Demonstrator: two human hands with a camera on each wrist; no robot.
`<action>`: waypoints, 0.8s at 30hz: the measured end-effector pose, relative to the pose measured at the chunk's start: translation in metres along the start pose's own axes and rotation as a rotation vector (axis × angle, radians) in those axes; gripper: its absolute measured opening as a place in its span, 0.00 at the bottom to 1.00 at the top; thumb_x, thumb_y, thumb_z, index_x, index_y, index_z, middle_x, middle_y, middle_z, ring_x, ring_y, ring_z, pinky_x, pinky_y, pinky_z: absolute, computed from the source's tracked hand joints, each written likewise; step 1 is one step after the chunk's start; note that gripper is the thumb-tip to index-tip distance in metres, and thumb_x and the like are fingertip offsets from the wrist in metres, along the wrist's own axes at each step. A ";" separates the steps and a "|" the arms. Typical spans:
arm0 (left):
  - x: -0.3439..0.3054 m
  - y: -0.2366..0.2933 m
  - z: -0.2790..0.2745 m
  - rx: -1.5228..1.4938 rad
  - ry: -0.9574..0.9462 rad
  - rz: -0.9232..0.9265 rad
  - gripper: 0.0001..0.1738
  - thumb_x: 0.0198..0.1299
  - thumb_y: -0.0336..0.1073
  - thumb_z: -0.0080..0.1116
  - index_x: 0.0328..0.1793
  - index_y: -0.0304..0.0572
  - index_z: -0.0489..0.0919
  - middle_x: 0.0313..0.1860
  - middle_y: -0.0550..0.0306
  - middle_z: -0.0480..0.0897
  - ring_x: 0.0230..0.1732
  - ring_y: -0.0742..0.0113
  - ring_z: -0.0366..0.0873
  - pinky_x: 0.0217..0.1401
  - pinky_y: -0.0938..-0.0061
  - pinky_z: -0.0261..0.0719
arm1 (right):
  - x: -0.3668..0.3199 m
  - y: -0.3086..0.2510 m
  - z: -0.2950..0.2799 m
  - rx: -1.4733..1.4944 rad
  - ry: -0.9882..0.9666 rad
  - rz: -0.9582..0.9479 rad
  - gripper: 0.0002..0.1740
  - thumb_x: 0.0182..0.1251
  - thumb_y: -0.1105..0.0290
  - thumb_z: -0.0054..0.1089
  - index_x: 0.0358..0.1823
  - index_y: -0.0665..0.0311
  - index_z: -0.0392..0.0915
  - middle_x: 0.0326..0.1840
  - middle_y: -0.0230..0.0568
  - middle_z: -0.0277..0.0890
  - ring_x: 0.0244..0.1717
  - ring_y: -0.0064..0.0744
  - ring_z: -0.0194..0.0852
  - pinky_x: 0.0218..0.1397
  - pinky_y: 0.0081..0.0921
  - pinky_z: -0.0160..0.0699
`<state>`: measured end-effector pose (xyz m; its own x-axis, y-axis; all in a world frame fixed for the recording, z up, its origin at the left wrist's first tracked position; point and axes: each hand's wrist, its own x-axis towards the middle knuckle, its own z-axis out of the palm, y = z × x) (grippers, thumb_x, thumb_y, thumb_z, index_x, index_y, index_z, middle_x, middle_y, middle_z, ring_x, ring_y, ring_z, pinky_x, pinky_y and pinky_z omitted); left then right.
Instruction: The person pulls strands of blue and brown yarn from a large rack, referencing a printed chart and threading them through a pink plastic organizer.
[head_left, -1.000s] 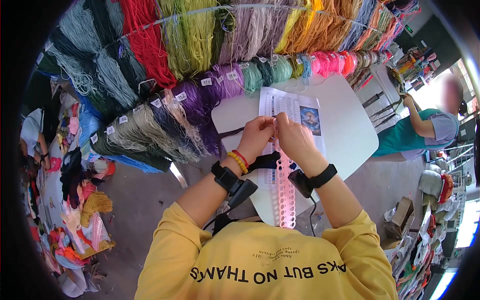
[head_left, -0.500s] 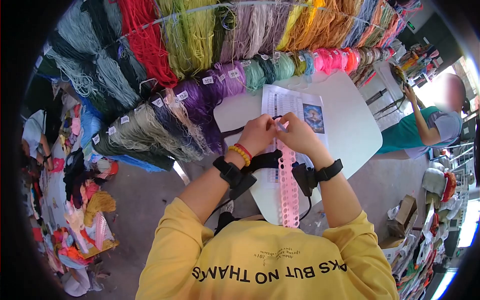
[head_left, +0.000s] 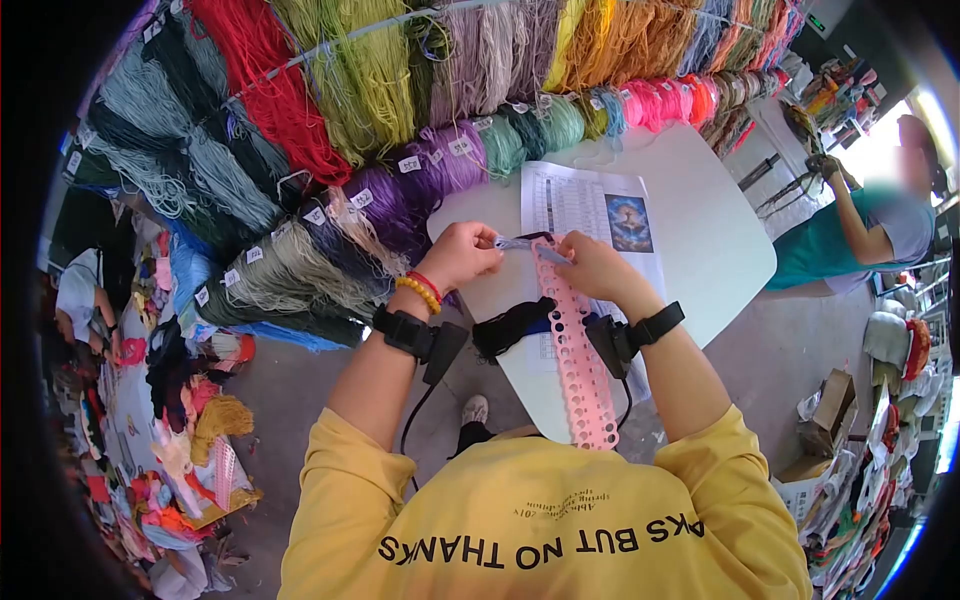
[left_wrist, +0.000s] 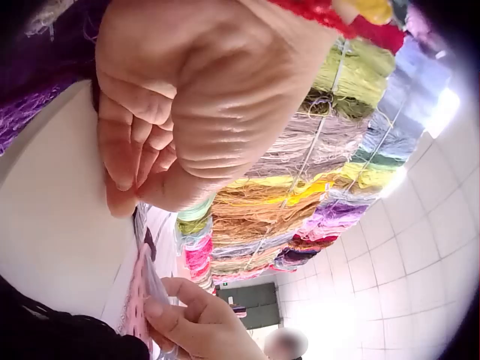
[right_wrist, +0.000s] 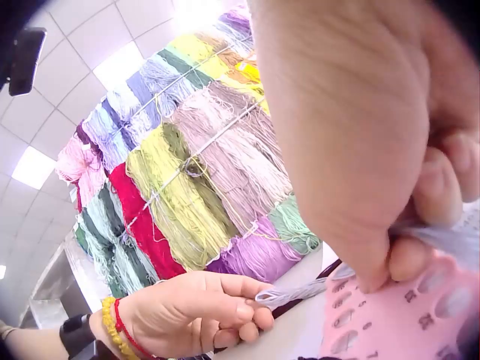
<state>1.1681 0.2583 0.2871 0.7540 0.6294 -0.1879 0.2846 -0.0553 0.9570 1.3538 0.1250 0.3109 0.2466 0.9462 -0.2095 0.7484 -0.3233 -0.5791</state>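
Right now I have both hands working above the white table [head_left: 715, 245], between its left edge and the printed sheet [head_left: 572, 200]. The left hand [head_left: 457, 256] has its fingers curled, thumb and fingertips pinching the looped end of a pale grey-lavender thread [right_wrist: 296, 292]. That thread runs across to the right hand [head_left: 600, 272], whose thumb and forefinger grip it at the top end of the pink perforated strip [head_left: 580, 370]; more of the same pale thread shows beyond those fingertips. A dark strand lies alongside the thread at that end. From the right hand the strip slants down over the sheet towards the table's near corner, rows of holes along it, and my right wrist view picks out small printed marks beside some of them. The sheet carries a chart and a blue picture [head_left: 629, 222], on the side towards the table's right corner. At the left edge I see the black yarn bundle [head_left: 515, 328], partly hanging past the table, with its other end close to the strip. Labelled hanks of purple yarn [head_left: 455, 160] hang along the far left side, green and pink ones further along. Another person [head_left: 840, 245] stands past the right corner.
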 end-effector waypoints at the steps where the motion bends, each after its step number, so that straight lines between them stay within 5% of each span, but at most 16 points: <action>1: 0.000 0.001 0.001 0.044 0.030 -0.011 0.11 0.52 0.30 0.58 0.39 0.30 0.76 0.24 0.58 0.79 0.25 0.74 0.77 0.28 0.80 0.76 | 0.000 0.000 0.000 -0.003 0.003 -0.006 0.17 0.53 0.65 0.55 0.42 0.67 0.71 0.39 0.54 0.75 0.44 0.52 0.72 0.46 0.39 0.70; 6: -0.006 0.017 0.013 0.162 0.180 0.026 0.08 0.52 0.33 0.60 0.30 0.33 0.79 0.23 0.61 0.79 0.22 0.76 0.74 0.25 0.82 0.71 | -0.003 0.000 -0.001 0.030 0.016 -0.013 0.19 0.53 0.65 0.57 0.44 0.68 0.71 0.41 0.56 0.75 0.45 0.51 0.73 0.48 0.38 0.70; 10: -0.017 0.019 0.019 -0.379 0.081 -0.042 0.09 0.57 0.35 0.57 0.31 0.37 0.78 0.22 0.63 0.77 0.20 0.78 0.70 0.24 0.84 0.68 | -0.004 -0.003 -0.003 0.032 -0.005 -0.005 0.20 0.54 0.64 0.58 0.45 0.69 0.71 0.42 0.57 0.74 0.47 0.52 0.73 0.49 0.38 0.70; 15: -0.034 0.028 0.030 -1.035 -0.151 -0.084 0.10 0.62 0.40 0.51 0.34 0.43 0.75 0.27 0.63 0.76 0.23 0.78 0.70 0.25 0.86 0.67 | -0.001 0.010 0.007 0.112 0.101 -0.024 0.16 0.55 0.65 0.58 0.41 0.69 0.72 0.30 0.49 0.76 0.32 0.41 0.76 0.36 0.32 0.73; 16: -0.033 0.023 0.032 -1.038 -0.258 -0.063 0.14 0.64 0.46 0.47 0.39 0.44 0.76 0.32 0.62 0.77 0.24 0.79 0.71 0.27 0.86 0.68 | -0.002 0.010 0.008 0.157 0.107 0.002 0.15 0.56 0.65 0.58 0.39 0.69 0.73 0.27 0.47 0.76 0.28 0.37 0.76 0.33 0.31 0.73; 19: -0.034 0.032 0.049 -0.770 -0.208 -0.207 0.16 0.66 0.48 0.43 0.46 0.45 0.75 0.33 0.63 0.77 0.25 0.79 0.71 0.27 0.86 0.69 | -0.010 0.002 0.000 0.439 0.083 0.105 0.15 0.56 0.62 0.57 0.34 0.70 0.74 0.31 0.51 0.77 0.34 0.49 0.75 0.38 0.35 0.73; 22: -0.030 0.035 0.057 -0.815 -0.138 -0.209 0.17 0.64 0.48 0.45 0.50 0.45 0.75 0.33 0.63 0.78 0.22 0.81 0.70 0.25 0.88 0.68 | -0.032 -0.021 0.000 0.393 0.068 -0.024 0.13 0.56 0.63 0.56 0.35 0.67 0.75 0.28 0.49 0.76 0.32 0.46 0.76 0.37 0.33 0.73; 24: -0.027 0.030 0.058 -0.843 -0.139 -0.177 0.17 0.64 0.48 0.47 0.47 0.44 0.75 0.32 0.63 0.78 0.22 0.82 0.70 0.25 0.88 0.67 | -0.035 -0.020 0.003 0.349 0.222 -0.136 0.12 0.57 0.63 0.56 0.36 0.65 0.76 0.29 0.50 0.76 0.33 0.44 0.76 0.37 0.33 0.73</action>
<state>1.1908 0.1950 0.3083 0.8214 0.4710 -0.3218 -0.0869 0.6610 0.7454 1.3280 0.0981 0.3276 0.3148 0.9483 0.0394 0.5398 -0.1448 -0.8293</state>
